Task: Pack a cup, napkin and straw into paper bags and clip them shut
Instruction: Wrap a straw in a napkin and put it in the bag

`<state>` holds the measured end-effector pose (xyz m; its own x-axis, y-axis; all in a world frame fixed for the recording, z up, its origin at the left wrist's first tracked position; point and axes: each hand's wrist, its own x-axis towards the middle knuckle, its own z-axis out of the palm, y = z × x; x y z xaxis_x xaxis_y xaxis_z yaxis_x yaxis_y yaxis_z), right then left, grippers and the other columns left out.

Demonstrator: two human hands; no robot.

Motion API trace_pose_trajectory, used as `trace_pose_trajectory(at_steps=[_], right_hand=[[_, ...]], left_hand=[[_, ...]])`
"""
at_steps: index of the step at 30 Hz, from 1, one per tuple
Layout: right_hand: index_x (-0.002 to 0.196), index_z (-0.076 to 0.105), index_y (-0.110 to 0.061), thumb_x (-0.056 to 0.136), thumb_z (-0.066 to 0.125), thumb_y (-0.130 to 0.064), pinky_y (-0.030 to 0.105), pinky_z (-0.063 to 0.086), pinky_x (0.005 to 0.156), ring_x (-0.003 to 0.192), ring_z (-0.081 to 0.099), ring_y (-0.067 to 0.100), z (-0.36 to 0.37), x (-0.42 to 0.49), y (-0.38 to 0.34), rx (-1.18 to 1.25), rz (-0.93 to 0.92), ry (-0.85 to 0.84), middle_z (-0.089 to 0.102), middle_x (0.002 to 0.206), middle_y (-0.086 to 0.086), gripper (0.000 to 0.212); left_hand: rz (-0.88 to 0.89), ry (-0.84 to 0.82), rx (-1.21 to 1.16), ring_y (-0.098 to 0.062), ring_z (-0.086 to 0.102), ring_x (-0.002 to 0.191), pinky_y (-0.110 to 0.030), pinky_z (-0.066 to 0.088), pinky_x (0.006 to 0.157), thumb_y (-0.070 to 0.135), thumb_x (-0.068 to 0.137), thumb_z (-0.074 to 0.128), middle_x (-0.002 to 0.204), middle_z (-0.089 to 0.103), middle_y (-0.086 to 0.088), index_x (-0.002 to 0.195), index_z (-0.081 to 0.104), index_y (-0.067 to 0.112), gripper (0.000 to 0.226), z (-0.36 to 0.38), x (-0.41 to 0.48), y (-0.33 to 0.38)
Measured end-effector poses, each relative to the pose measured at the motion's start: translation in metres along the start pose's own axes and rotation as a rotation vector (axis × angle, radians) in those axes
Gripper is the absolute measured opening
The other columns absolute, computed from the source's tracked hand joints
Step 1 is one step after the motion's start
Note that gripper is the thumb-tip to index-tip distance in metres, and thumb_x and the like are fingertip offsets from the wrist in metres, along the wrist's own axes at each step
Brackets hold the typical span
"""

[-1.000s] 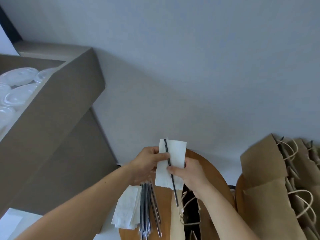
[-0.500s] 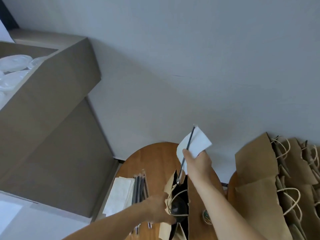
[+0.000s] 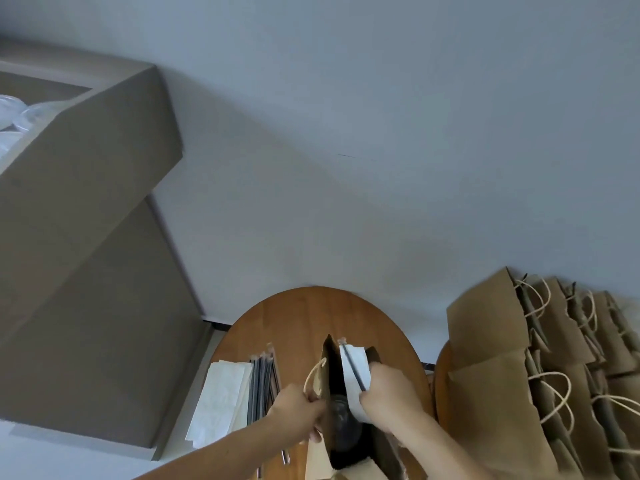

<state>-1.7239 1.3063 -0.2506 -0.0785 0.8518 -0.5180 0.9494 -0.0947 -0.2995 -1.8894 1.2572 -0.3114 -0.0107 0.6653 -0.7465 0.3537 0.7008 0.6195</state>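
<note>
Right hand [image 3: 391, 393] holds napkin [image 3: 362, 365], straw [image 3: 352, 367] in bag [image 3: 323, 375] mouth.

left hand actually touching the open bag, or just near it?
Touching. Head view: the left hand pinches the open bag by its left wall at the rim, fingers curled over its edge. The right hand holds the napkin.

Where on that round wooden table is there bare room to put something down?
The far part of the round table is bare, from the open paper bag to the rim by the wall. Nearer it is crowded: napkin stack and straws on the left, left hand and right hand at the bag. Other bags crowd the right.
</note>
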Motion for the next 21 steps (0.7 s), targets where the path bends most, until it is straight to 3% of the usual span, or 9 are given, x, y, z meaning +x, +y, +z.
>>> trace_pose_trajectory(at_steps=[3,6,10,13,17,19,21], right_hand=[[0.119,0.055,-0.025,0.094,0.062,-0.026,0.021,0.053,0.081,0.101,0.063,0.013,0.019,0.002,-0.003,0.069,0.032,0.035,0.063,0.114,-0.007,0.025],[0.104,0.061,-0.025,0.092,0.059,-0.025,0.025,0.052,0.079,0.090,0.062,0.012,0.050,0.010,-0.012,0.222,0.051,-0.074,0.066,0.097,-0.009,0.012],[0.095,0.060,-0.021,0.093,0.057,-0.014,0.024,0.048,0.078,0.096,0.062,0.017,0.087,0.033,-0.011,0.188,0.129,-0.168,0.066,0.096,-0.002,0.008],[0.091,0.058,-0.020,0.091,0.059,-0.013,0.024,0.042,0.070,0.096,0.062,0.018,0.096,0.050,-0.005,0.099,0.152,-0.220,0.062,0.092,-0.002,0.007],[0.098,0.062,-0.018,0.089,0.062,-0.018,0.028,0.049,0.077,0.102,0.065,0.021,0.101,0.064,0.001,-0.005,0.172,-0.192,0.068,0.103,0.002,0.009],[0.091,0.054,-0.021,0.090,0.059,-0.018,0.026,0.047,0.078,0.104,0.063,0.021,0.107,0.063,0.002,-0.014,0.151,-0.138,0.067,0.107,0.001,0.007],[0.088,0.043,-0.024,0.089,0.063,-0.019,0.025,0.046,0.080,0.105,0.062,0.020,0.110,0.061,0.001,-0.005,0.137,-0.096,0.064,0.108,0.001,0.021]], left_hand=[[-0.014,0.011,-0.018,-0.013,0.066,0.050,-0.022,0.052,0.051,0.019,0.094,0.053,0.064,0.072,-0.008,0.093,0.068,0.005,0.021,-0.002,-0.004,-0.001],[0.018,-0.011,0.032,-0.013,0.069,0.055,-0.029,0.060,0.068,0.019,0.093,0.050,0.068,0.074,-0.009,0.092,0.070,0.003,0.026,-0.004,-0.005,-0.005],[0.030,0.019,0.058,-0.018,0.074,0.068,-0.040,0.061,0.080,0.021,0.092,0.050,0.070,0.074,-0.007,0.080,0.068,0.012,0.023,-0.013,-0.003,-0.013],[0.028,0.045,0.060,-0.017,0.074,0.068,-0.039,0.061,0.079,0.025,0.094,0.052,0.072,0.073,-0.005,0.088,0.068,0.014,0.020,-0.016,-0.001,-0.019],[0.023,0.084,0.107,-0.018,0.073,0.079,-0.039,0.061,0.078,0.032,0.093,0.053,0.087,0.072,-0.006,0.095,0.067,0.016,0.022,-0.015,-0.005,-0.022],[0.025,0.105,0.129,-0.019,0.072,0.082,-0.038,0.061,0.078,0.034,0.092,0.052,0.090,0.072,-0.006,0.096,0.067,0.016,0.023,-0.014,-0.006,-0.022],[0.017,0.114,0.124,-0.019,0.073,0.083,-0.037,0.061,0.078,0.033,0.094,0.053,0.093,0.072,-0.007,0.099,0.067,0.017,0.022,-0.012,-0.006,-0.020]])
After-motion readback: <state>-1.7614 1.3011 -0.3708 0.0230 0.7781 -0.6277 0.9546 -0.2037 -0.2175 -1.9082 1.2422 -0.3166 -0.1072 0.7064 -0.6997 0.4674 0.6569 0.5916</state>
